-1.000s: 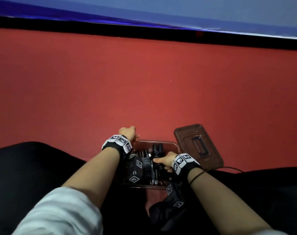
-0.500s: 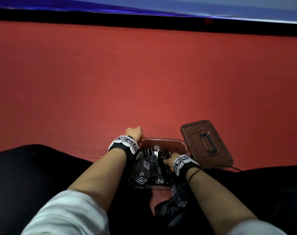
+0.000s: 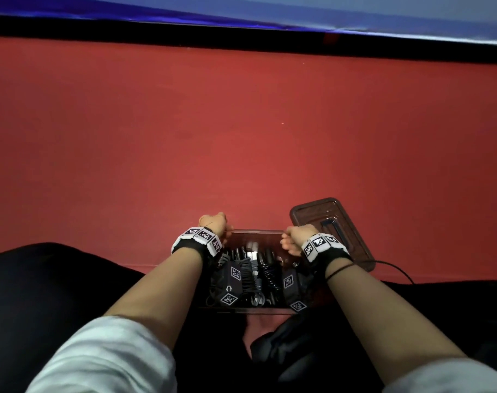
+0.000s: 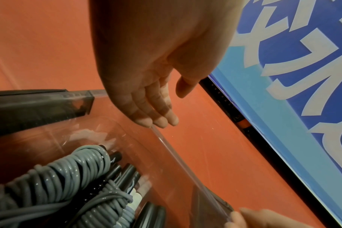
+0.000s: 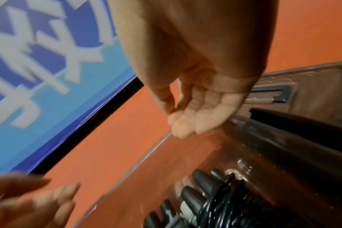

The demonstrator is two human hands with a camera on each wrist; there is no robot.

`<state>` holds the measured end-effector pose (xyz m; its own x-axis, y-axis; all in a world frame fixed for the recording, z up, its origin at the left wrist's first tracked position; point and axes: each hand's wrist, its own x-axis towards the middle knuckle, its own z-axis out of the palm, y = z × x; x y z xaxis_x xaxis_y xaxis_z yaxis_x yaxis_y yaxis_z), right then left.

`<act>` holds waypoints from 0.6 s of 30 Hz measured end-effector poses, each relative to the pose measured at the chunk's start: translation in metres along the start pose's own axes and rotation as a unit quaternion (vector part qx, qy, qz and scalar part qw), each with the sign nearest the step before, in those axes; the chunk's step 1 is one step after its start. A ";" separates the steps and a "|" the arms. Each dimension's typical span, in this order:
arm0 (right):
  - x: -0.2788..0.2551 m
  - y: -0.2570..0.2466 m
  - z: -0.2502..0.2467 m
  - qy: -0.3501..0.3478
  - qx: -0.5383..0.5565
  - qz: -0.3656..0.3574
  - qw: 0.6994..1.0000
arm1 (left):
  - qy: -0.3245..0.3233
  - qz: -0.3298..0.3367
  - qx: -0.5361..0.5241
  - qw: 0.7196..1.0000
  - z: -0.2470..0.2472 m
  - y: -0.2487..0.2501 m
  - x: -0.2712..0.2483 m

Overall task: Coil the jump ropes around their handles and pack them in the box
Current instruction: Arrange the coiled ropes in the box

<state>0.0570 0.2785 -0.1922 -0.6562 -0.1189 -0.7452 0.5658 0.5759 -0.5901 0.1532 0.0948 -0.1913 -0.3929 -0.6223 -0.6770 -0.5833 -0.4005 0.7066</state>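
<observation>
A clear plastic box (image 3: 256, 230) sits on the red floor between my knees. Several coiled jump ropes (image 3: 250, 275) with black handles lie inside, grey coils (image 4: 68, 169) on the left and black coils (image 5: 221, 205) on the right. My left hand (image 3: 213, 222) is at the box's far left corner, and its straight fingertips (image 4: 160, 121) touch the rim (image 4: 176, 148). My right hand (image 3: 294, 241) is at the far right corner, where its loosely bent fingers (image 5: 189, 123) rest on the rim. Neither hand holds a rope.
The brown-tinted lid (image 3: 326, 219) with a black handle lies flat on the floor right of the box. A black cable (image 3: 394, 269) trails to the right. My dark-clothed legs flank the box. Black cloth (image 3: 284, 344) lies near me. A blue banner (image 4: 283, 77) lines the far wall.
My right hand lifted off the ropes inside the box and moved forward to the far right corner of the rim. The left hand stayed at the far left corner.
</observation>
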 end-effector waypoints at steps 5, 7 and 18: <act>0.019 0.022 -0.065 0.108 0.106 -0.016 0.988 | -0.008 0.005 0.005 1.000 0.019 -0.003 0.000; 0.022 0.037 -0.087 0.092 0.070 0.023 0.993 | -0.014 0.008 0.020 1.000 0.029 -0.002 0.001; 0.071 0.086 -0.142 0.046 -0.260 0.019 0.964 | -0.062 0.008 0.103 0.993 0.155 0.013 0.103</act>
<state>-0.0118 0.4340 -0.2518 -0.6952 -0.0309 -0.7182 0.2790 0.9092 -0.3091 -0.0048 0.1298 -0.2840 -0.4796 -0.5349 -0.6956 -0.7049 -0.2373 0.6685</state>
